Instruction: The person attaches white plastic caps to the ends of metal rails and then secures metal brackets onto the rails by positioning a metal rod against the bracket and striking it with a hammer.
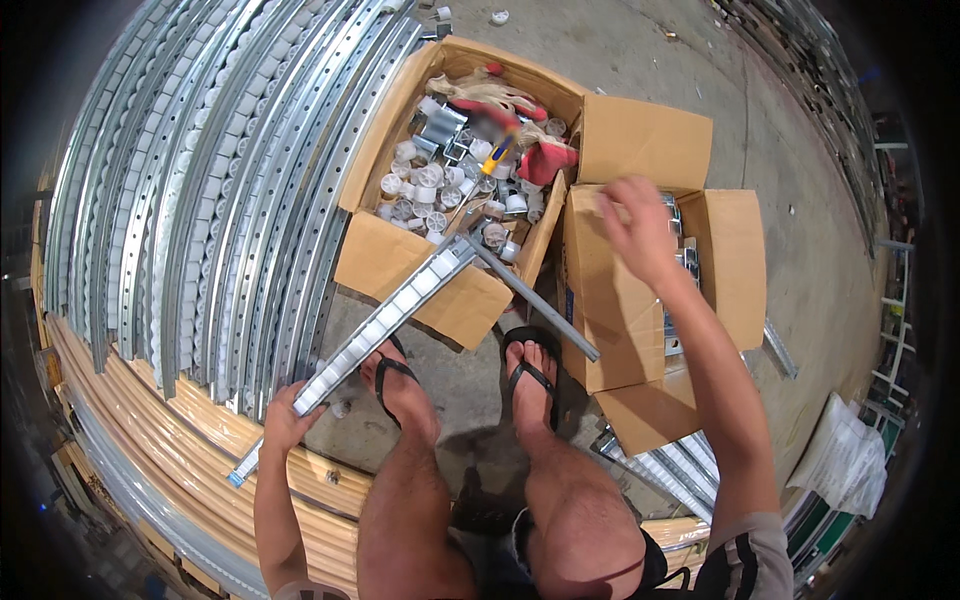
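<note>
My left hand (288, 416) is closed around the lower end of a metal roller track (385, 312) with a row of white rollers. The track slants up to the right, its far end resting at the near edge of an open cardboard box (425, 283). Over the left flap of a second cardboard box (610, 290) hangs my right hand (638, 228), fingers loosely bent and somewhat apart, with nothing visible in them. Metal brackets (688, 262) partly show inside that box, behind my wrist. A grey metal bar (535, 300) leans from the first box's near corner toward my foot.
White plastic wheels (428, 175), a yellow-handled screwdriver (495, 157) and red-and-cream work gloves (545, 158) fill the first box. Many long roller tracks (225, 200) lie stacked at the left, above tan tubes (200, 430). More metal tracks (680, 470) lie beneath the second box.
</note>
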Motion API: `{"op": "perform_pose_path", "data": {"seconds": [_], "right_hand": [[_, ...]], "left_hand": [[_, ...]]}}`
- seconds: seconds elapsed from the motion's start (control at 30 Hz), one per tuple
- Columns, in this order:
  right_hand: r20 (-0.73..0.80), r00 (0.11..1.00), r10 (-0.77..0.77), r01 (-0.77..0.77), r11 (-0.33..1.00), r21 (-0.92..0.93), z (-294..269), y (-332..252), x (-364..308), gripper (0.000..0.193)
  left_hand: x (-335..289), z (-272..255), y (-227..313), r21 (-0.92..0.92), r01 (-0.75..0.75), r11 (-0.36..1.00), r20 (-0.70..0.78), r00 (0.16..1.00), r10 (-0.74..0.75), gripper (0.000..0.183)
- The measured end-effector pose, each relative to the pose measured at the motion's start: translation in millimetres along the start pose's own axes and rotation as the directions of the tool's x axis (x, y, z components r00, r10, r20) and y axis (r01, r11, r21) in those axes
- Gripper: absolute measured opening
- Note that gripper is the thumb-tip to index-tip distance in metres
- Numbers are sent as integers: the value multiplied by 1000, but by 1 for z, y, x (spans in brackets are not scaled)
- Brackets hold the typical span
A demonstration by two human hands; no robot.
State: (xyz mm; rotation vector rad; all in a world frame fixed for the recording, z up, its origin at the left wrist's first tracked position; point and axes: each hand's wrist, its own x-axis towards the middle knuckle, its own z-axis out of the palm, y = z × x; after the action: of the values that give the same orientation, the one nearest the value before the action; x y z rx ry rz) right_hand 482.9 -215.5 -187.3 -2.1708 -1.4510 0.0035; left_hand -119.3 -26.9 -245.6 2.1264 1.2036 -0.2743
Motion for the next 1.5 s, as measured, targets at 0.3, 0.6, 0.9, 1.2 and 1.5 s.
{"op": "perform_pose_path", "data": {"seconds": [0.3, 0.6, 0.9, 1.2, 1.5], "right_hand": [[490, 871, 32, -57, 998, 35, 172, -48, 123, 25], [399, 868, 297, -209, 945, -250, 214, -68, 122, 27], [107, 986, 129, -152, 955, 253, 178, -9, 100, 23], [527, 833, 166, -547, 107, 831, 81, -27, 68, 20], [617, 768, 172, -641, 221, 735, 77, -24, 48, 22]], "left_hand": [[1, 12, 4, 89, -24, 996, -13, 1000, 25, 55], [1, 11, 25, 91, -8, 996, -78, 997, 15, 67], [9, 10, 62, 20, -242, 970, -284, 929, 237, 73], [43, 14, 100, 16, -377, 926, -403, 845, 351, 67], [92, 26, 186, 101, -423, 901, -273, 859, 433, 82]]}}
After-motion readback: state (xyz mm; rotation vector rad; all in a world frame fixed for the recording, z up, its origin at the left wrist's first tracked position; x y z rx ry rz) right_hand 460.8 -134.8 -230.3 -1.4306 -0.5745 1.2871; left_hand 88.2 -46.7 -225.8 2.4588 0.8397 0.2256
